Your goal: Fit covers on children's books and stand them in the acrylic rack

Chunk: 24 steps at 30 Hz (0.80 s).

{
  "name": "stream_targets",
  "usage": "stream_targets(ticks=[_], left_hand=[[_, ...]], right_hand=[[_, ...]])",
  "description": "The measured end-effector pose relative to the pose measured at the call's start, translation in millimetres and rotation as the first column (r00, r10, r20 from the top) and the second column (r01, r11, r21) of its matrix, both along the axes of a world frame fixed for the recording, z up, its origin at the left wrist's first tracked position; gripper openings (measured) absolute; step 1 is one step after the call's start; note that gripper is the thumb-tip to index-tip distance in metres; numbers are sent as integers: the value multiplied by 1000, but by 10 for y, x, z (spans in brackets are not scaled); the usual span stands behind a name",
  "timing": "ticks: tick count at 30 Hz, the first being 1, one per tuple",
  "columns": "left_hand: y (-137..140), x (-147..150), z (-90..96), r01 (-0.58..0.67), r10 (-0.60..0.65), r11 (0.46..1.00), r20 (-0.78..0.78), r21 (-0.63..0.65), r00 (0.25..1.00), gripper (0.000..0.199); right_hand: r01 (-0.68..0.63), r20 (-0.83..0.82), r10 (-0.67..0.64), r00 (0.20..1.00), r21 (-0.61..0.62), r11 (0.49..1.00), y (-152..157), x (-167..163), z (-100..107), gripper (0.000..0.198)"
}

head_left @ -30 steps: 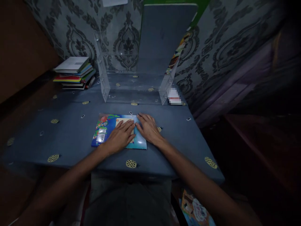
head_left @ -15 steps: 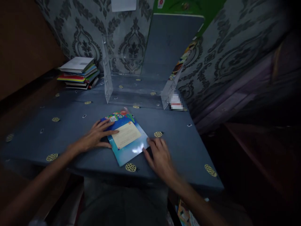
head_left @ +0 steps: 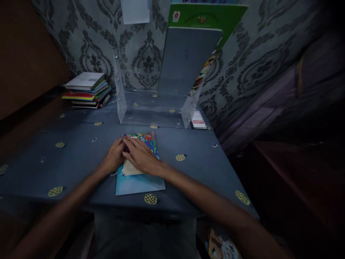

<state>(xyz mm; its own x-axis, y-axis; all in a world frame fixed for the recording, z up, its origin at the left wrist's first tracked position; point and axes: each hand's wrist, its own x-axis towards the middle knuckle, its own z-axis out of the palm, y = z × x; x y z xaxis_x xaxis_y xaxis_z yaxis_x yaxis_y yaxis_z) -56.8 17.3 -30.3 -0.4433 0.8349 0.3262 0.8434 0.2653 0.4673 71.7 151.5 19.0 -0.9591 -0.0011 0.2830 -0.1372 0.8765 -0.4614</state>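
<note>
A thin book [head_left: 142, 185] lies on the table with its blue cover up. The cover carries a cream text panel and a colourful printed band at the far end. At the book's far left corner, my left hand [head_left: 114, 155] is closed on the edge, some of its fingers hidden. My right hand [head_left: 141, 155] reaches across the cover, fingers stretched left and thumb apart. Its fingertips meet my left hand at that corner and hide part of the panel.
A clear acrylic rack [head_left: 122, 108] stands behind the book, with a tall grey-covered book [head_left: 190, 61] and a green one [head_left: 207, 16] upright in it. A book stack [head_left: 84, 90] sits at the back left. Pineapple-print cloth [head_left: 196, 187] covers the table.
The book has turned so its near edge lies almost level with the table's front. My right hand has left the near right corner and crossed over to my left hand.
</note>
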Motion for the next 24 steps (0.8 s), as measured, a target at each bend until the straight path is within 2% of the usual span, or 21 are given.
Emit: stream_targets(ticks=[3, 6, 10, 15, 19, 24], left_hand=[[-2, 12, -68, -4, 3, 999, 35, 41, 999, 43], [-6, 5, -52, -8, 6, 999, 34, 36, 999, 43], [-4, 4, -23, -14, 14, 1000, -7, 9, 1000, 37], [22, -13, 5, -6, 4, 998, -24, -59, 1000, 35], [88, -54, 47, 66, -67, 993, -9, -95, 998, 39], [171, -114, 191, 99, -115, 978, -80, -185, 990, 41]], right_hand=[[-12, 74, 15, 997, -39, 999, -67, -406, -64, 54], [-35, 88, 41, 995, -69, 997, 10, -497, -155, 59], [7, 54, -7, 999, -5, 1000, 249, -347, -256, 60], [122, 128, -131, 983, 76, 990, 565, -101, -346, 57], [137, 107, -141, 984, 44, 990, 793, 65, -424, 52], [43, 16, -42, 999, -80, 996, 1094, 150, -540, 42]])
